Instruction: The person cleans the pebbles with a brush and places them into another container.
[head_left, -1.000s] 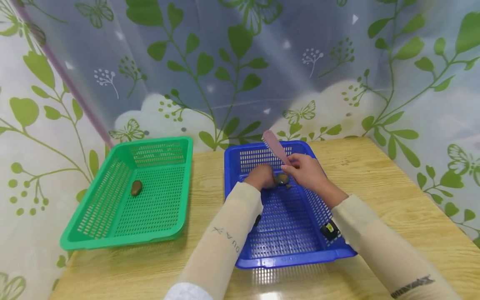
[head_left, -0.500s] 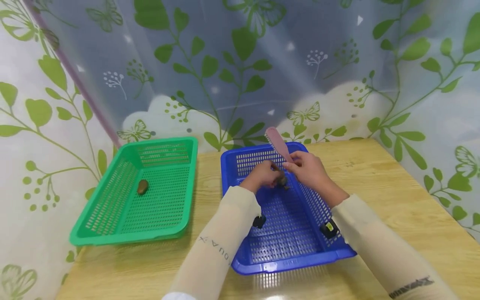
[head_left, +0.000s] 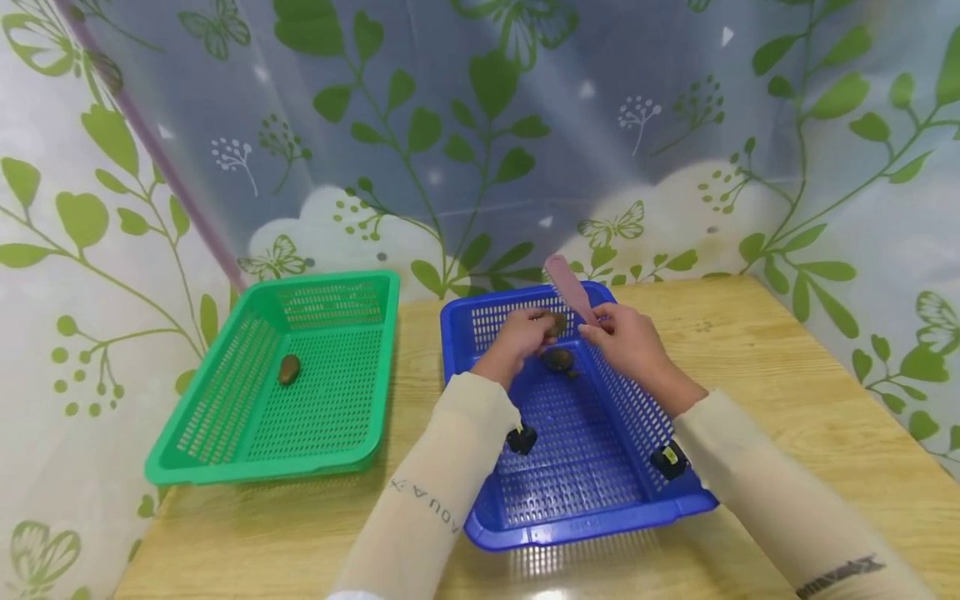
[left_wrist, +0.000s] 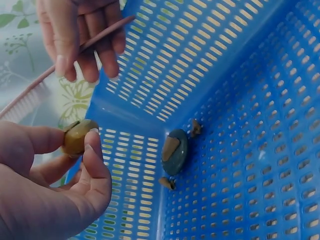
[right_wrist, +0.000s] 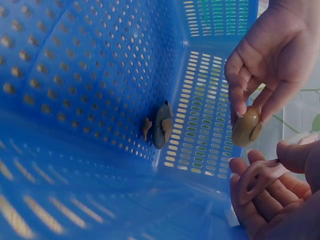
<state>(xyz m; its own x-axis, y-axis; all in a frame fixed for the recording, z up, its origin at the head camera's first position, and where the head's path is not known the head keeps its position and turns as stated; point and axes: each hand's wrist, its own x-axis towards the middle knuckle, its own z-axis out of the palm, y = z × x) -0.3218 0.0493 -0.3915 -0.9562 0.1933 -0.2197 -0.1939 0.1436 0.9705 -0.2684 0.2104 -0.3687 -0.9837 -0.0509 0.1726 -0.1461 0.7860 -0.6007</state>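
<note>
At the far end of the blue basket (head_left: 592, 529), a rounded yellow-brown piece (left_wrist: 75, 141) was held up by the L hand (head_left: 525, 335), clear of the basket floor. L grip was narrowed to a pinch, thumb vs. fingers, w/ the piece's sides partly covered. Just R of it, a pink comb (head_left: 568, 287) was held by its handle in the R hand (head_left: 632, 340); R grip was likewise pinched, thumb pressed on the handle, other fingers bent loosely below. Comb was tilted up to the far L, teeth turned L, its head above the far rim. On the basket floor below the hands, near the far R corner, a dark green oval (left_wrist: 178, 162) w/ a brown patch was seen, small brown bits (left_wrist: 196, 128) just beside it; exact type couldn't be told. Well to the L, a green basket (head_left: 277, 472) was set on the wooden bench (head_left: 420, 400), w/ a brown stone (head_left: 289, 369) inside, nearer its L wall. Patterned curtain (head_left: 405, 50) was hung behind.
</note>
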